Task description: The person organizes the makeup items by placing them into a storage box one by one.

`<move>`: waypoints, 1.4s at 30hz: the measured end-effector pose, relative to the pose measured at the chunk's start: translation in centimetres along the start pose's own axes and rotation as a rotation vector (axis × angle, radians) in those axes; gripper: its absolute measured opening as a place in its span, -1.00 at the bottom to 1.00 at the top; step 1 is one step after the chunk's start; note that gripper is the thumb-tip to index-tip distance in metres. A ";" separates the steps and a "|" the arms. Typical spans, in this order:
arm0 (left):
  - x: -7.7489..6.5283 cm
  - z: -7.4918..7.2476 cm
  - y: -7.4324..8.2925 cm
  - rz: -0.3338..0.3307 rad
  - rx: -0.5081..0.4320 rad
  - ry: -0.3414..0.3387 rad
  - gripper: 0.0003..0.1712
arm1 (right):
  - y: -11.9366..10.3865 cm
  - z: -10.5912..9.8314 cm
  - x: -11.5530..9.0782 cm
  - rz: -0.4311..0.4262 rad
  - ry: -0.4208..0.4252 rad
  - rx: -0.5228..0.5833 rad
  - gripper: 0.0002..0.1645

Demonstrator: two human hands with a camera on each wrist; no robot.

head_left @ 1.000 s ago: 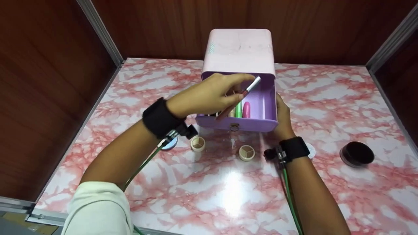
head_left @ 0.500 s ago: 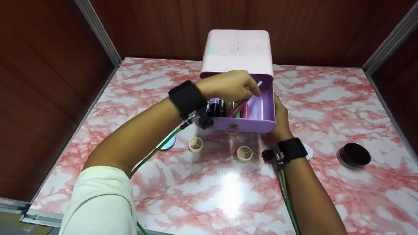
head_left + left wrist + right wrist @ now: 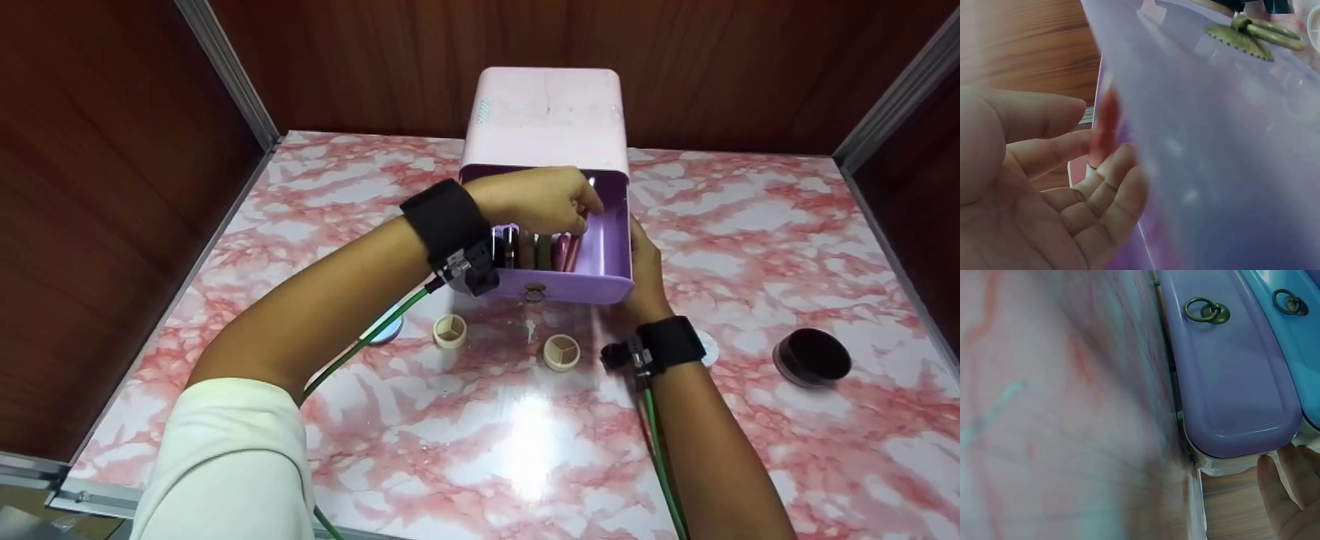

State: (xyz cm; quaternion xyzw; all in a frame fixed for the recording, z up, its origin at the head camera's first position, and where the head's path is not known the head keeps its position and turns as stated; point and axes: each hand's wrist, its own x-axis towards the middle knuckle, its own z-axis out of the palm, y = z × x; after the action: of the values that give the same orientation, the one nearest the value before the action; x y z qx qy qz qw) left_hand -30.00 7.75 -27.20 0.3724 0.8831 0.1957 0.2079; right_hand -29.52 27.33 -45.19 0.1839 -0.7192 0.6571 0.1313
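My left hand (image 3: 544, 199) reaches into the pulled-out purple drawer (image 3: 619, 240) of a pale pink box (image 3: 551, 120). Below its fingertips a slim reddish lip gloss tube (image 3: 574, 253) leans in the drawer, right beside a pink tube (image 3: 561, 251). In the left wrist view the thumb stands apart from the reddish tube (image 3: 1106, 126), and the other fingers lie loosely bent near it; the drawer front partly hides them. My right hand (image 3: 647, 266) is at the box's right side. Its extended fingers (image 3: 1276, 486) touch the box's edge in the right wrist view.
More cosmetic tubes stand in the drawer's left part. Two round three-shade pots (image 3: 450, 331) (image 3: 562, 352), a pale blue round item (image 3: 386, 328), a white disc (image 3: 707, 349) and a dark-lidded jar (image 3: 812, 357) lie on the marbled table. Lower purple (image 3: 1235, 365) and blue drawers (image 3: 1292, 332) are shut.
My left hand has lowered into the drawer with the lip gloss tube, moving right. The tube now sits beside the pink one, and the fingers have loosened. The right hand stays at the box.
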 end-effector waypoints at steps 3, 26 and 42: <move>0.3 0.3 0.1 0.031 0.027 0.004 -0.55 | -0.1 0.0 0.0 0.018 0.001 0.022 -0.34; 1.5 2.0 0.3 -0.056 0.324 -0.112 -0.62 | -0.4 0.0 0.0 -0.013 0.013 -0.045 -0.17; 1.2 2.3 1.3 -0.159 0.436 -0.080 -0.82 | -0.6 -0.1 0.0 -0.095 0.037 -0.164 -0.24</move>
State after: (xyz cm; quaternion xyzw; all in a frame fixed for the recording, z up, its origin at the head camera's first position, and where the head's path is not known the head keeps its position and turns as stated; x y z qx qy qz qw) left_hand -28.83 9.89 -28.75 0.3454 0.9220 -0.0315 0.1721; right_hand -29.27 27.42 -44.66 0.1940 -0.7586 0.5922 0.1902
